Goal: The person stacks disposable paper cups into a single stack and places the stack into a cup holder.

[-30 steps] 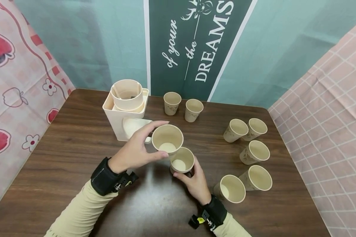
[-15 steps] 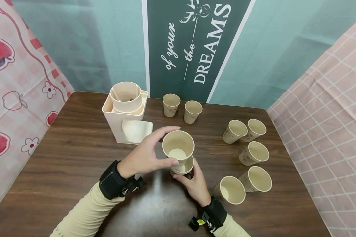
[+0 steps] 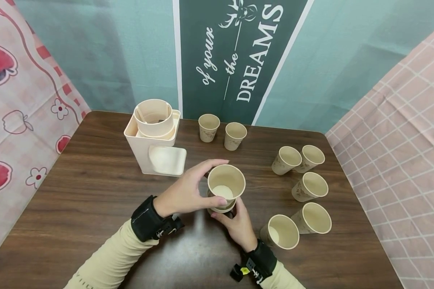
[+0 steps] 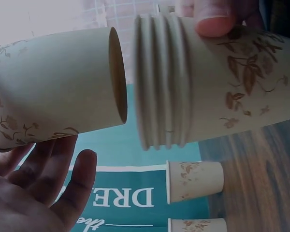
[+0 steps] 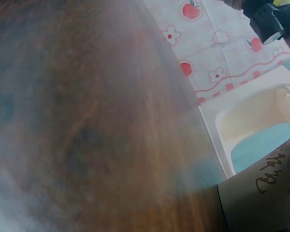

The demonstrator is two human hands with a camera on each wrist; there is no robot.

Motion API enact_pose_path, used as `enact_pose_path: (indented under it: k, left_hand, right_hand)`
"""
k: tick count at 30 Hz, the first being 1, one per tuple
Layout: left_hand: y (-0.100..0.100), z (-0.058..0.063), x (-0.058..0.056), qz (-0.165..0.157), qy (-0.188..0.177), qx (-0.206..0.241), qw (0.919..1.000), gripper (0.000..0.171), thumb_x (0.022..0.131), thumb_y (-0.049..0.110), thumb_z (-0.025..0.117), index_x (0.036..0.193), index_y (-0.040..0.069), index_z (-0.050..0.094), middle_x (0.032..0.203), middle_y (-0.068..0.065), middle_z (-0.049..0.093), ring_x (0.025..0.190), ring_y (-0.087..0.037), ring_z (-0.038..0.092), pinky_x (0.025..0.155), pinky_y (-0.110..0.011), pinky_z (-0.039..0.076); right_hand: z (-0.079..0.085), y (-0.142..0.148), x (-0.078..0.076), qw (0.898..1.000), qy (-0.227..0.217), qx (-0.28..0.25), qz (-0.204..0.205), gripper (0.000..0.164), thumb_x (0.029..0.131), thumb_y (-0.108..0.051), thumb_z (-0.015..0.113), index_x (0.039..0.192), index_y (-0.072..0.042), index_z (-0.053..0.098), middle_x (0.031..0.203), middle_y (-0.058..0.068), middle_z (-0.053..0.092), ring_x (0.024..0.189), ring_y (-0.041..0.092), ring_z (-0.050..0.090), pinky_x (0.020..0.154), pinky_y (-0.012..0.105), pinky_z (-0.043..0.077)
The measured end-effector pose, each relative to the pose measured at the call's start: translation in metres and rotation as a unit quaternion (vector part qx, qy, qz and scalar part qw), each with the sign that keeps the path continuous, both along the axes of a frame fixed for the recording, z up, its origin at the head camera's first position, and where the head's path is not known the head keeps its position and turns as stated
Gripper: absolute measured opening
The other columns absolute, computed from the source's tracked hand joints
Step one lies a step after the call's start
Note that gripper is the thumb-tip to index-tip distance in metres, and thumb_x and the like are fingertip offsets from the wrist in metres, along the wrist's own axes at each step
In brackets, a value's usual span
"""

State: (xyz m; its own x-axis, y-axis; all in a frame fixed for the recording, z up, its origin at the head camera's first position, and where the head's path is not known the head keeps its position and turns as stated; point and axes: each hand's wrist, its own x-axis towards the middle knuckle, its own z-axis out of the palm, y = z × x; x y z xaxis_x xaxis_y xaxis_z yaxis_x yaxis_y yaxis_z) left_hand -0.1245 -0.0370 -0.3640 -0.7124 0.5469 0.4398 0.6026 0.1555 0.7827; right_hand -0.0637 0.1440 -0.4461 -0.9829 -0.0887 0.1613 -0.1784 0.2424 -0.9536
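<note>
two hands curled round cups: left hand (image 3: 188, 193) grips a single paper cup (image 3: 226, 180) by its sides, right hand (image 3: 238, 228) holds a nested stack (image 4: 212, 92), some fingers hidden. single cup hangs just above the stack's mouth, apart. should be light, thin-walled, easily dented; hold gently below the rim. inside looks empty, same for five standing cups (image 3: 310, 186) at right. cream box (image 3: 144, 150) holds a round tube (image 3: 154, 125).

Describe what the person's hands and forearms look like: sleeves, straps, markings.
Left hand and right hand: both ungloved. Left sleeve and right sleeve: long, pale yellow-cream; faint marks low on the left one, unreadable. Left wristband and right wristband: wide, black, with small dark hardware attached. Yellow patch on the right hardware.
</note>
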Motion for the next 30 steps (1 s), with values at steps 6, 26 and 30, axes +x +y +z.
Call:
enact_pose_path:
  k: [6, 26, 30]
  left_hand:
    - [0.000, -0.009, -0.003, 0.005, -0.002, -0.016, 0.9999, 0.078, 0.074, 0.042, 0.077, 0.140, 0.019, 0.044, 0.130, 0.006, 0.055, 0.112, -0.009, 0.053, 0.096, -0.032, 0.044]
    - [-0.003, -0.011, 0.001, -0.008, -0.023, -0.022, 0.9994, 0.071, 0.072, 0.024, 0.081, 0.131, 0.005, 0.048, 0.121, -0.009, 0.060, 0.105, -0.024, 0.057, 0.091, -0.036, 0.046]
    - [-0.004, 0.000, 0.006, -0.011, -0.033, -0.030, 0.9990, 0.068, 0.072, 0.019, 0.081, 0.130, 0.002, 0.049, 0.122, -0.012, 0.060, 0.106, -0.027, 0.057, 0.092, -0.037, 0.046]
  right_hand:
    - [0.000, 0.000, 0.000, 1.000, 0.005, -0.002, 0.002, 0.069, 0.075, -0.008, 0.077, 0.135, -0.003, 0.044, 0.128, 0.013, 0.055, 0.115, 0.021, 0.053, 0.097, 0.041, 0.045]
    - [-0.001, 0.000, -0.001, 1.000, 0.020, -0.003, 0.008, 0.077, 0.074, -0.009, 0.078, 0.140, -0.004, 0.040, 0.131, 0.014, 0.053, 0.118, 0.023, 0.050, 0.099, 0.040, 0.043]
    - [-0.001, 0.001, 0.000, 1.000, 0.022, -0.002, 0.011, 0.077, 0.075, -0.008, 0.077, 0.141, -0.004, 0.038, 0.132, 0.014, 0.052, 0.119, 0.025, 0.050, 0.099, 0.041, 0.043]
